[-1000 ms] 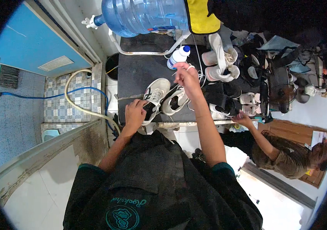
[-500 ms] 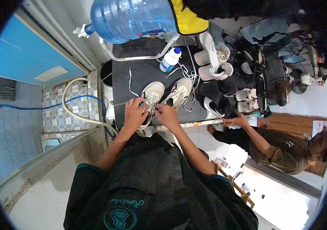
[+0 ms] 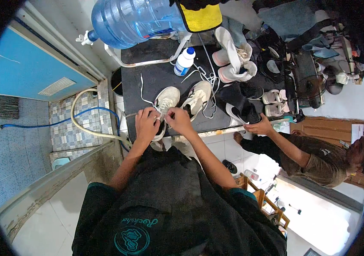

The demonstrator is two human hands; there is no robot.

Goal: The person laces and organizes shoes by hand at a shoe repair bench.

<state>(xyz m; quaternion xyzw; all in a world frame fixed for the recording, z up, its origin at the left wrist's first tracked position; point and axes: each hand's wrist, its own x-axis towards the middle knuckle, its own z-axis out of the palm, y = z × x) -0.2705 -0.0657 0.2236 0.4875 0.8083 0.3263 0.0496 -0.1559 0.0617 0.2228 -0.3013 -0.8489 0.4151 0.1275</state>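
Observation:
A cream sneaker (image 3: pixel 168 97) stands on the black mat with its toe pointing away from me. At its collar and upper eyelets, my left hand (image 3: pixel 146 126) has its fingers curled over the left side. My right hand (image 3: pixel 179 121) pinches the shoelace (image 3: pixel 163 112) over the tongue, close to the left fingertips. Exactly how the lace passes between the fingers is hidden. One loose lace end (image 3: pixel 142 85) trails across the mat beyond my left hand. The matching cream and black sneaker (image 3: pixel 198 97) sits just to the right, with white laces beside it.
A white bottle with a blue cap (image 3: pixel 184 62) stands behind the sneakers. Beyond it, a large blue water jug (image 3: pixel 135 23) lies on a metal stand. White and pink shoes (image 3: pixel 234 64) are at the right, where a co-worker's hand (image 3: pixel 260 126) touches a black and white shoe (image 3: pixel 238 109).
My right hand has moved slightly up and inward over the tongue, nearer the left fingers. The co-worker's hand has shifted up onto the black and white shoe. The whole view has shifted a little.

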